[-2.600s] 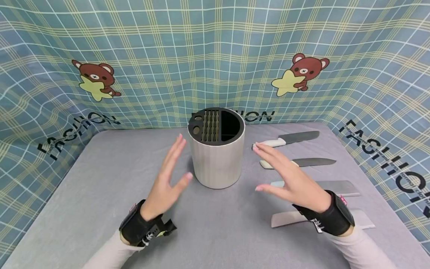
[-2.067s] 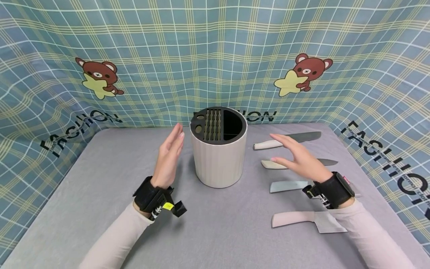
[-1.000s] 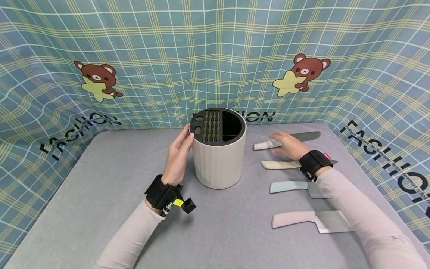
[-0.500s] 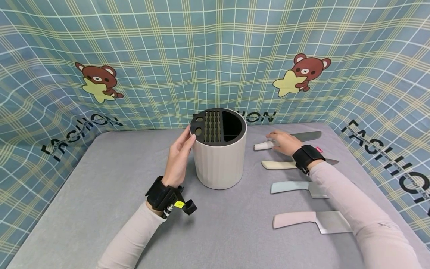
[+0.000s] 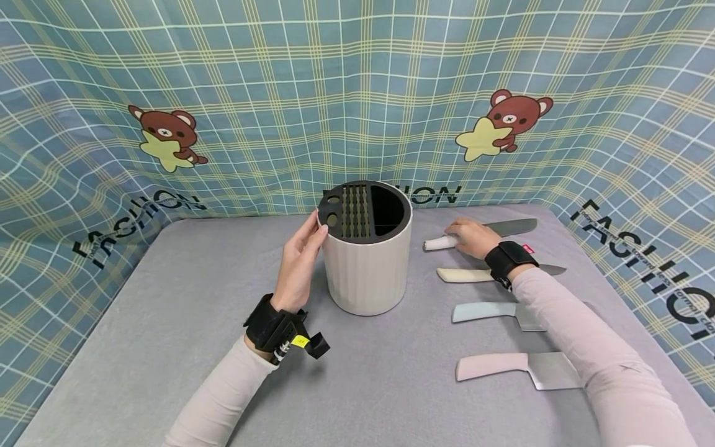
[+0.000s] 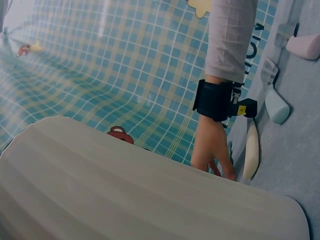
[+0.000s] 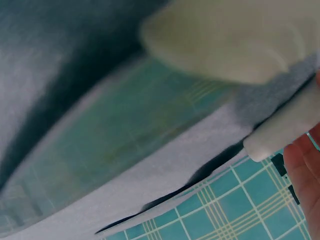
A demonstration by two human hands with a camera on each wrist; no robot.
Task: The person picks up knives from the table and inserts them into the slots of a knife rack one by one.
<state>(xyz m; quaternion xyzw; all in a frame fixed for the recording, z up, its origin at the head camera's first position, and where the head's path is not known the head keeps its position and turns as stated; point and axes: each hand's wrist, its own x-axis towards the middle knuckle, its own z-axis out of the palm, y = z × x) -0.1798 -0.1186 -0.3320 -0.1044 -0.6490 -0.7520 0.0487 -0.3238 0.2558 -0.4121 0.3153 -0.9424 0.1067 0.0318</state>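
A pale ribbed knife block (image 5: 365, 279) with a black slotted top stands mid-table. My left hand (image 5: 296, 267) rests its nearly straight fingers and thumb against the block's left side at the rim. At right, my right hand (image 5: 472, 238) pinches the handle of the white-handled knife (image 5: 511, 228), the farthest of those laid out. This knife lies on the table, its handle partly covered by fingers. In the right wrist view its handle (image 7: 280, 131) sits beside the fingertips. The cream-handled knife (image 5: 463, 275) lies just nearer, partly under the right wrist.
Closer to the front lie a blue-handled knife (image 5: 483, 311) and a pink-handled cleaver (image 5: 553, 371), their blades partly under the right sleeve. A plaid curtain (image 5: 251, 124) surrounds the grey tabletop (image 5: 167, 310) at the back and sides.
My left hand has moved right from the air to the block's rim. My right hand has gone from hovering, spread, to the farthest knife's handle and closed on it. The knives have stayed put.
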